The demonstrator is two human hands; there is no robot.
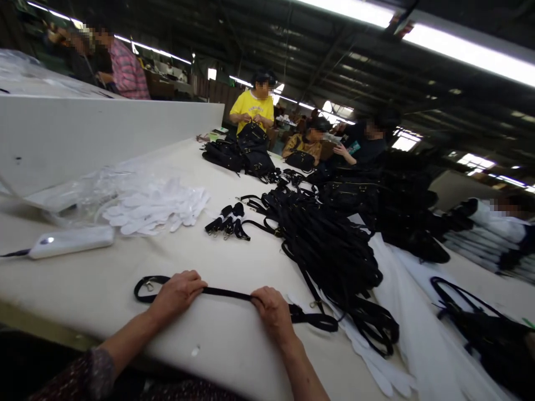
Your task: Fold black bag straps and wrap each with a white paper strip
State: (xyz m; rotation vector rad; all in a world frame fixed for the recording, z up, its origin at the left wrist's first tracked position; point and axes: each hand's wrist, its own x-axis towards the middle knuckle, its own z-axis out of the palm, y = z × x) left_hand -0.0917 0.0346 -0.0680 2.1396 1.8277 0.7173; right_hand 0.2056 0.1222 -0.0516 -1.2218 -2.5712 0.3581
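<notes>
A black strap (228, 293) stretches between my two hands, just above the front of the pale table. My left hand (178, 294) pinches it on the left, where a loop with a metal clip sticks out past the wrist. On the right, my right hand (272, 314) grips the same strap, and its folded end lies beyond the fingers. To the right rises a large heap of black straps (330, 245). Several short black clip pieces (228, 224) lie on the table ahead of my hands.
White strips (163, 209) spill from clear plastic at the left, behind a white power strip (73, 242). A low white partition (108, 128) edges the table there. Black bags (242, 153) are piled farther back, before a person in yellow (254, 106). White sheeting (422, 312) hangs at the right.
</notes>
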